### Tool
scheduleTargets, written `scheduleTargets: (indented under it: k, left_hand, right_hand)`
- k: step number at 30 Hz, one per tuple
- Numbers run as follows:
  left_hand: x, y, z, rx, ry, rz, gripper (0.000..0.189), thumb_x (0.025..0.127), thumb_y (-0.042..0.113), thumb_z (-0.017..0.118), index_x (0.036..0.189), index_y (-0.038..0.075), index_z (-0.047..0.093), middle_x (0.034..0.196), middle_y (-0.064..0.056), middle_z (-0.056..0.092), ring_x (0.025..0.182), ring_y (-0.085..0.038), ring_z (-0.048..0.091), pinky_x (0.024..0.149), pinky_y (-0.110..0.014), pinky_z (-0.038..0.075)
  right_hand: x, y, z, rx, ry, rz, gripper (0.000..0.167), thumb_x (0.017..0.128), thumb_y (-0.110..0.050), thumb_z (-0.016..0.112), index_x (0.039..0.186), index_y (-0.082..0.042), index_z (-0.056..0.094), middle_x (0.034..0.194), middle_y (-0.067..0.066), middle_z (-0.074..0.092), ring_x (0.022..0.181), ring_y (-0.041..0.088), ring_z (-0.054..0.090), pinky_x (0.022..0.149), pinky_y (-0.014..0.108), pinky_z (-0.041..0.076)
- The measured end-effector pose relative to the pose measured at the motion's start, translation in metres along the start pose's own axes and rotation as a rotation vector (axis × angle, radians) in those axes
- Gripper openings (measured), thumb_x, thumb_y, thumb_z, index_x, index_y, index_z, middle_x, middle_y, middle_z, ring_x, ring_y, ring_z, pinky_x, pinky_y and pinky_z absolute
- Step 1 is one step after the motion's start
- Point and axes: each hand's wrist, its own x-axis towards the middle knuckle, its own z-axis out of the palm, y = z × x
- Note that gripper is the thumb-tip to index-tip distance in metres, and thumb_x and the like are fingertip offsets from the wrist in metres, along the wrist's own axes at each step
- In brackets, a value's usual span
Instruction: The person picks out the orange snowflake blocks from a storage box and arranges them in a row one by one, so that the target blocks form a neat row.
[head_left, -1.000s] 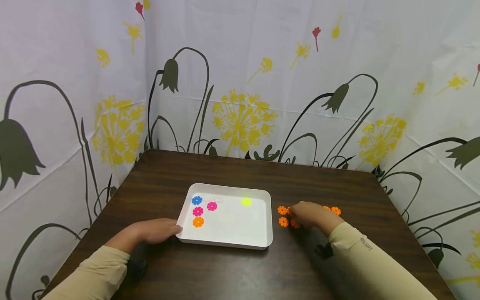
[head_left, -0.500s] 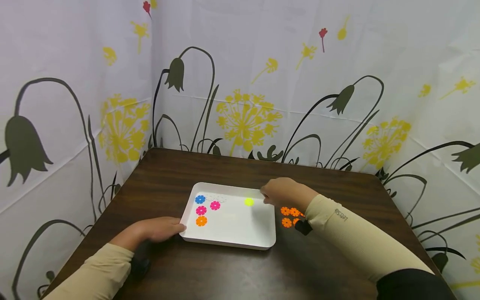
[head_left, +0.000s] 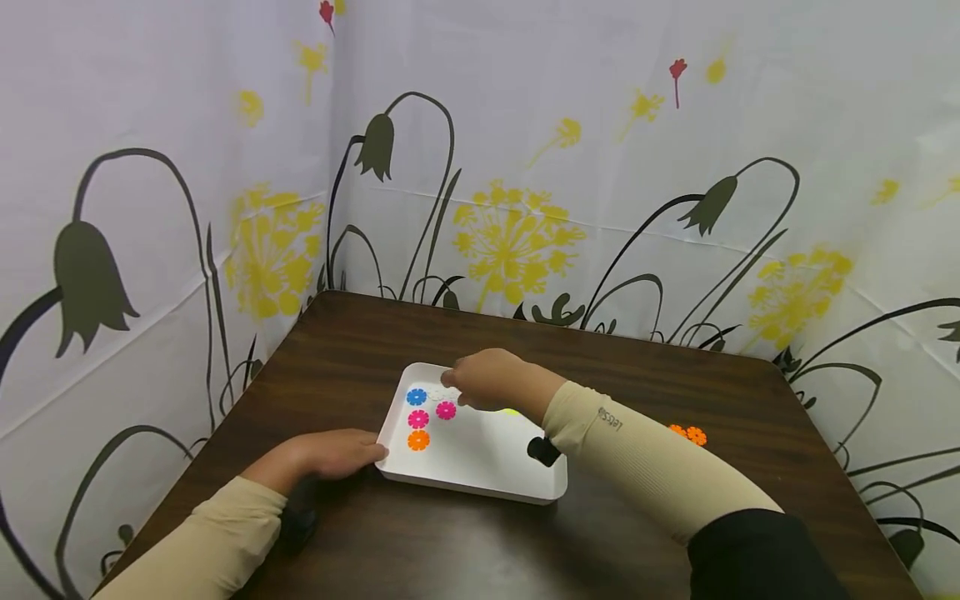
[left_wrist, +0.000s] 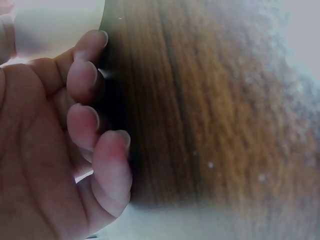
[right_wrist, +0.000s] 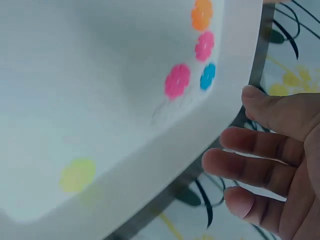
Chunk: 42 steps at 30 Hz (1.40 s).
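Observation:
A white rectangular tray [head_left: 480, 454] holds small flower-shaped discs. They are a blue disc [head_left: 416, 397], two pink discs, of which the front pink disc [head_left: 417, 419] is nearer the left wall, an orange disc [head_left: 417, 440], faint clear discs [head_left: 437, 396] and a yellow disc [right_wrist: 78, 174], mostly hidden by the right arm in the head view. My left hand [head_left: 341, 452] grips the tray's left edge, thumb at the rim and fingers curled below. My right hand [head_left: 491, 380] hovers over the back of the tray, near the clear discs. Its fingers look relaxed, with nothing visible between them.
Two orange flower discs [head_left: 687, 433] lie on the dark wooden table [head_left: 465, 546] to the right of the tray, beyond the right forearm. A white curtain [head_left: 622, 208] with printed flowers hangs behind and beside the table.
My right hand has gone from the orange discs on the table, leftward across the tray's right side, to its back left. The left hand keeps its hold. The head view has shifted slightly.

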Motion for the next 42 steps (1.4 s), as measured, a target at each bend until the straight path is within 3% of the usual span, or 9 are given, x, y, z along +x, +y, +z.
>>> scheduleTargets:
  k: [9, 15, 24, 33, 38, 42]
  left_hand:
    - [0.008, 0.009, 0.001, 0.024, 0.016, 0.121, 0.035, 0.100, 0.023, 0.044, 0.120, 0.001, 0.062, 0.116, -0.011, 0.062, 0.109, -0.028, 0.056, 0.104, -0.053, 0.041]
    - [0.007, 0.016, 0.001, 0.001, 0.003, 0.112, 0.036, 0.100, 0.023, 0.044, 0.123, 0.002, 0.061, 0.119, -0.013, 0.062, 0.109, -0.028, 0.056, 0.104, -0.054, 0.041]
    - [0.009, 0.013, 0.001, 0.027, 0.024, 0.072, 0.035, 0.100, 0.026, 0.046, 0.121, 0.003, 0.062, 0.115, -0.010, 0.062, 0.110, -0.028, 0.057, 0.106, -0.054, 0.041]
    - [0.009, 0.007, 0.005, 0.029, 0.027, 0.047, 0.035, 0.099, 0.026, 0.047, 0.119, 0.003, 0.062, 0.115, -0.010, 0.063, 0.107, -0.027, 0.058, 0.105, -0.054, 0.042]
    - [0.005, 0.004, 0.003, 0.011, 0.033, 0.030, 0.035, 0.099, 0.026, 0.048, 0.121, 0.002, 0.061, 0.116, -0.011, 0.063, 0.107, -0.028, 0.058, 0.105, -0.055, 0.042]
    - [0.000, 0.001, 0.002, 0.010, 0.031, 0.024, 0.036, 0.100, 0.026, 0.048, 0.123, 0.001, 0.061, 0.115, -0.011, 0.063, 0.105, -0.027, 0.057, 0.104, -0.054, 0.043]
  right_hand:
    - [0.025, -0.043, 0.016, -0.049, -0.003, -0.131, 0.044, 0.094, -0.033, 0.066, 0.136, -0.038, 0.053, 0.106, -0.006, 0.060, 0.076, 0.012, 0.059, 0.065, 0.028, 0.052]
    - [0.024, -0.053, 0.030, -0.095, -0.047, -0.167, 0.039, 0.091, -0.031, 0.070, 0.128, -0.033, 0.058, 0.097, -0.006, 0.061, 0.077, 0.010, 0.058, 0.066, 0.027, 0.052]
    - [0.020, -0.050, 0.041, -0.070, -0.026, -0.139, 0.018, 0.094, -0.018, 0.062, 0.110, -0.024, 0.054, 0.079, -0.005, 0.058, 0.069, 0.013, 0.055, 0.062, 0.026, 0.049]
    - [0.011, -0.042, 0.052, 0.072, -0.092, -0.078, 0.025, 0.096, -0.018, 0.061, 0.120, -0.022, 0.054, 0.088, -0.005, 0.062, 0.077, 0.014, 0.059, 0.077, 0.027, 0.052]
    - [-0.003, -0.030, 0.050, 0.059, -0.040, -0.078, 0.013, 0.093, -0.014, 0.064, 0.103, -0.023, 0.062, 0.082, -0.007, 0.063, 0.071, 0.013, 0.056, 0.066, 0.025, 0.048]
    - [-0.015, -0.019, 0.049, 0.063, 0.001, -0.048, 0.013, 0.092, -0.016, 0.067, 0.102, -0.024, 0.066, 0.081, -0.008, 0.064, 0.069, 0.011, 0.054, 0.063, 0.022, 0.047]
